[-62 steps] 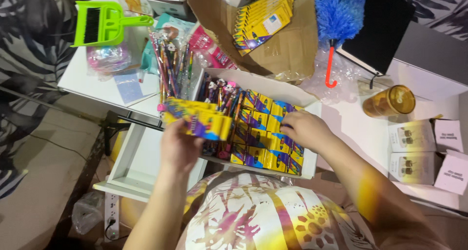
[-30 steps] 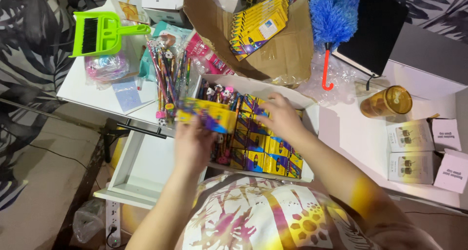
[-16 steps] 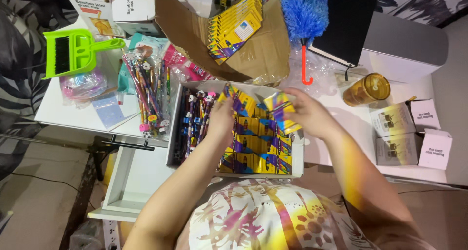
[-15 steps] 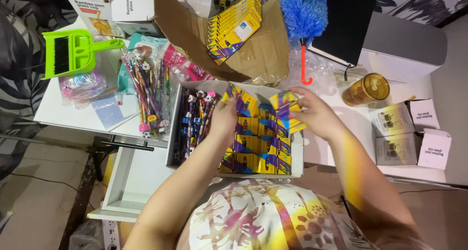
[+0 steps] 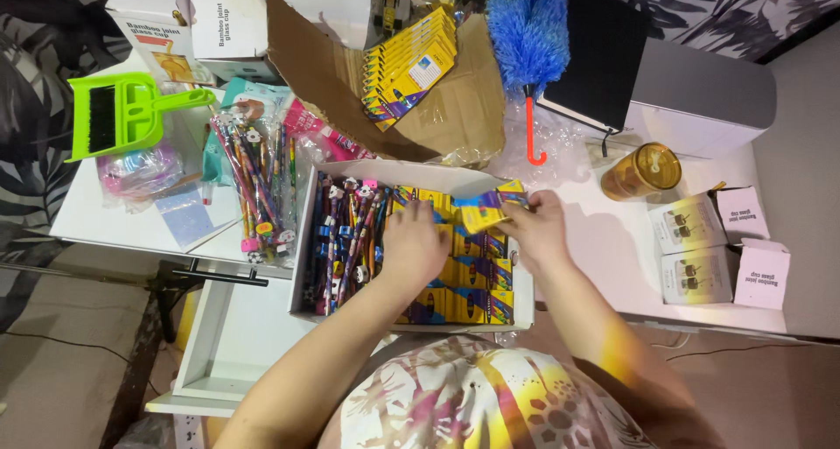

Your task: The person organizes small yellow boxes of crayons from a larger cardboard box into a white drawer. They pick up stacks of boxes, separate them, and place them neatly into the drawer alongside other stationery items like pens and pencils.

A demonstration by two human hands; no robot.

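Observation:
A white open box (image 5: 308, 239) lies in front of me. Its left part holds bundled pencils (image 5: 346, 239), its right part holds rows of yellow and purple crayon boxes (image 5: 477, 296). My left hand (image 5: 413, 246) rests palm down on the crayon boxes in the middle of the box. My right hand (image 5: 535, 228) grips one yellow crayon box (image 5: 488, 209) at the box's far right corner, tilted above the rows.
A brown carton (image 5: 455, 108) with more yellow crayon boxes (image 5: 409, 68) stands behind. A blue duster (image 5: 528, 42), a gold lidded cup (image 5: 640, 171), small white cartons (image 5: 700, 248), a green dustpan (image 5: 122, 112) and a pencil bundle (image 5: 258, 186) surround the box.
My left hand brought a row of crayon boxes from the left into the white box and now presses on them. My right hand has picked up a single crayon box at the far right.

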